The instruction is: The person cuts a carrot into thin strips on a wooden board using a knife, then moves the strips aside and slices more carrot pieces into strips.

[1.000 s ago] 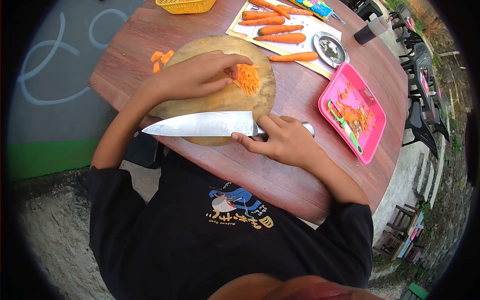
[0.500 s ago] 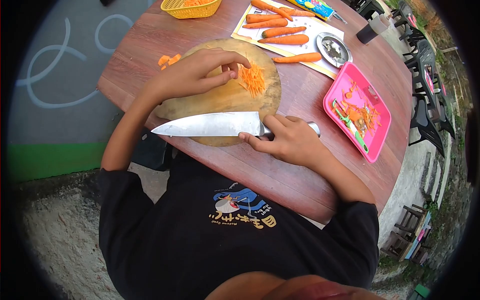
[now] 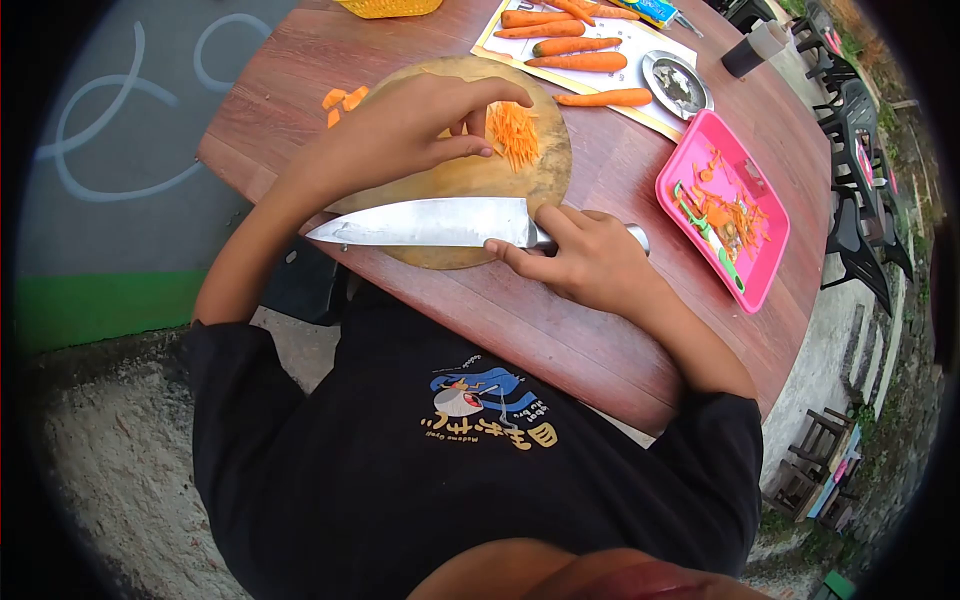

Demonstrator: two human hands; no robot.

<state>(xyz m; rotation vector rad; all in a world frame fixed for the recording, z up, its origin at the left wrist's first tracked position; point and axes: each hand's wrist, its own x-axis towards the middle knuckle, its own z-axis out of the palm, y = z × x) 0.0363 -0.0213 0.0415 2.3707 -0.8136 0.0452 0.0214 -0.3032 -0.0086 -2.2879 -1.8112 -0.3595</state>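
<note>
Slicing seems underway: right grip (image 3: pixel 590 258) clasps knife (image 3: pixel 450 222); carrot shreds (image 3: pixel 516 138) lie beside released left grip (image 3: pixel 425 122). Further cuts need left-hand steadying.

The left hand (image 3: pixel 430 122) covers part of the cutting board (image 3: pixel 440 185) beneath it, the right hand (image 3: pixel 585 255) hides much of the knife handle (image 3: pixel 639 238) within its grip, and beyond the left hand the view's top edge cuts off the yellow basket (image 3: pixel 390 8).
</note>
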